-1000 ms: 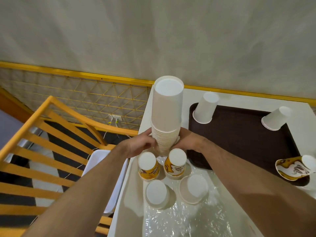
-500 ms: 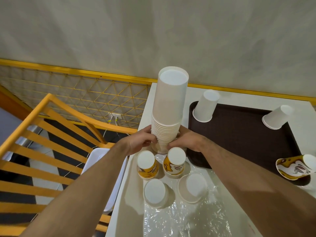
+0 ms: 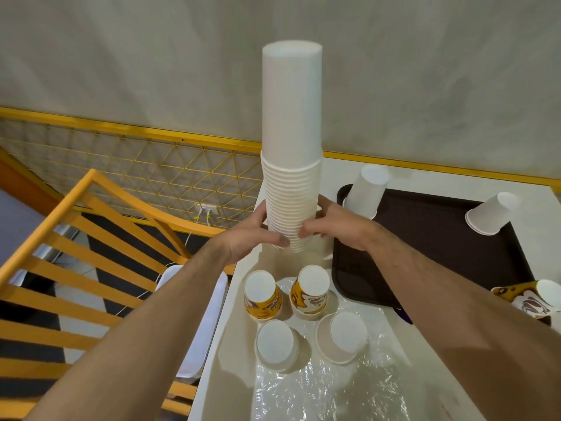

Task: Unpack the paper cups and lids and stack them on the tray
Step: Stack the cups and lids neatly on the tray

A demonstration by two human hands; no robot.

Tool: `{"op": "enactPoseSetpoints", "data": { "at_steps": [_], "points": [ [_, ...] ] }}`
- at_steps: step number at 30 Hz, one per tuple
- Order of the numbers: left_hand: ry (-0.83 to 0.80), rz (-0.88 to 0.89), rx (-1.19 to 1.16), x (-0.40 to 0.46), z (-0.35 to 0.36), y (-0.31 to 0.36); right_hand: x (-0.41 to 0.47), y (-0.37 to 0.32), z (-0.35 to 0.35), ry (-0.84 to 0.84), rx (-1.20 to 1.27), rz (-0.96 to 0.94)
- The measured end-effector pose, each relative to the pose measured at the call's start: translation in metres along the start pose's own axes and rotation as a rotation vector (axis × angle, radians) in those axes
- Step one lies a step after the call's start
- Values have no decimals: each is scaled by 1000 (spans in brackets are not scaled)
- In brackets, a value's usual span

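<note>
Both your left hand [image 3: 252,235] and right hand [image 3: 337,227] clasp the cup stack [image 3: 291,165], now lifted clear of the table, ready for the tray [image 3: 425,238] at 3 o'clock.

Two bare forearms reach into view from the bottom edge, with no sleeves, watch, bracelet or glove on either. Both carry fine dark hair along their length. The left hand [image 3: 246,238] and the right hand [image 3: 340,227] wear no rings that can be seen.
</note>
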State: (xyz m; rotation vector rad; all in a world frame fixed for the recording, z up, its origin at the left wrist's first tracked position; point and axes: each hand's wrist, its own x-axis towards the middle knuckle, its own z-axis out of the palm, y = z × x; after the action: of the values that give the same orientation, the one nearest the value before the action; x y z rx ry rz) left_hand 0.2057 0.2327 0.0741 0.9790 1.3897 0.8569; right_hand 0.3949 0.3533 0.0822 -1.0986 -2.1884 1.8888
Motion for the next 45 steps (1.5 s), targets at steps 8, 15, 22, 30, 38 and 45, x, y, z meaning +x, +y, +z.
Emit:
{"op": "enactPoseSetpoints", "data": {
  "at_steps": [8, 15, 22, 30, 38, 45],
  "points": [
    [303, 326, -121, -32, 27, 67, -43, -81, -16, 8, 16, -119],
    [461, 407, -88, -60, 49, 96, -94, -147, -19, 245, 86, -387],
    [535, 482, -104, -82, 72, 123, -111, -159, -16, 315, 116, -472],
    [616, 510, -64, -74, 88, 146, -126, -176, -34, 401, 90, -512],
    [597, 452, -66, -62, 94, 142, -129, -206, -74, 562, 201, -614],
    [608, 373, -155, -49, 97, 125, -115, -198, -133, 759, 185, -632]
  ]
}}
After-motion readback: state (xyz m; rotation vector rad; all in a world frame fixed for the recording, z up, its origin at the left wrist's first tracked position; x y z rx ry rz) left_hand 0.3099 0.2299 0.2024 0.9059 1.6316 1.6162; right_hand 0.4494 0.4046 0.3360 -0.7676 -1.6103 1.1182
